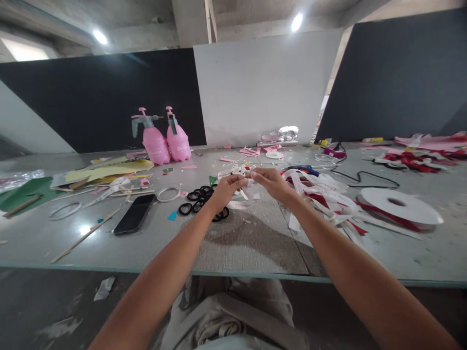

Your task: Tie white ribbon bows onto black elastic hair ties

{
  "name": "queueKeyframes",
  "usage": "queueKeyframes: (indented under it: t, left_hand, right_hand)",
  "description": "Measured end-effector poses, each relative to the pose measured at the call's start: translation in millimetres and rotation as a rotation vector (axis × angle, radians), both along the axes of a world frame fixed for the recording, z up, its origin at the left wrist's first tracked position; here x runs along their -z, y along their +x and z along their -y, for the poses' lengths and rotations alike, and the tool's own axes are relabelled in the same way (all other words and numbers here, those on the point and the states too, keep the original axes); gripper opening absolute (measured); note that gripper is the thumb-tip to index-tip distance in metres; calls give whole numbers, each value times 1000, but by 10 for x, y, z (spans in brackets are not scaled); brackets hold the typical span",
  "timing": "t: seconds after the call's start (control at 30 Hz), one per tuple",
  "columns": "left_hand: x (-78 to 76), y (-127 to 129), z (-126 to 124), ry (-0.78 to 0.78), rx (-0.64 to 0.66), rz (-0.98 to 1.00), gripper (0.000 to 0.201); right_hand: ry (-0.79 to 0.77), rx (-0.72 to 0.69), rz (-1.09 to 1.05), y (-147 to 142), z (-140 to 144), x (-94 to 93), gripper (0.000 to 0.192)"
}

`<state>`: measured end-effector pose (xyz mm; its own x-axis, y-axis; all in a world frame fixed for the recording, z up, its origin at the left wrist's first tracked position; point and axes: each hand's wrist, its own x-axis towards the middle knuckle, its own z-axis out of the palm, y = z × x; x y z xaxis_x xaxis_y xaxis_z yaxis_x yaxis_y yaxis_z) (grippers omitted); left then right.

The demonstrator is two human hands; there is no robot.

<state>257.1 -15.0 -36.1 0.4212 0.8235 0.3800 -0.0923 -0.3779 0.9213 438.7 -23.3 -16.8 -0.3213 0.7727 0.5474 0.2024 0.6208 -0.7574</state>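
Both sets of fingertips meet over the middle of the table (pixel 255 243), pinched shut on a small piece of white ribbon (pixel 249 180) held between them – the left hand (pixel 226 188) grips one end, the right hand (pixel 270 183) the other, and the piece sits just above the tabletop. Right below and beside the left hand lies a cluster of black hair ties (pixel 201 198). By the right wrist spreads a tangle of white and red ribbons (pixel 328 199), and past it a white ribbon spool (pixel 399 205) lies flat. Left of the ties – a white ring (pixel 168 194) and a black phone (pixel 134 214). Two pink spray bottles (pixel 166 138) stand at the back edge, near the wall
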Motion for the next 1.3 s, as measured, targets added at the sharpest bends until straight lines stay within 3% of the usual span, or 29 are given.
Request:
queueKeyframes:
  t: [0.2, 0.37, 0.43, 0.53, 0.6, 0.73, 1.07, 1.3]
  left_hand:
    - [-101, -24, 76, 39, -35, -87, 31]
    - [-24, -54, -24, 76, -177, -77, 26]
    - [7, -73, -58, 184, -306, -122, 25]
    - [0, -98, -42, 480, -538, -200, 13]
    - [-33, -108, 5, 647, -605, -223, 7]
    - [-76, -113, 89, 766, -542, -319, 10]
    - [-75, -140, 57, 725, -386, -390, 24]
    - [-34, -126, 4, 695, -323, -357, 24]
  right_hand:
    - [-272, -87, 21, 12, 82, -23, 45]
    - [-435, -185, -147, -39, 99, 33, 37]
    - [-469, -188, -216, -44, 87, 54, 35]
    - [-514, -173, -259, -39, 73, 66, 34]
    - [-515, -160, -249, -38, 66, 69, 34]
    - [-442, -152, -185, -47, 43, 96, 35]
    - [-438, -160, -170, -47, 58, 92, 39]
    - [-241, -58, -15, -52, 14, 124, 42]
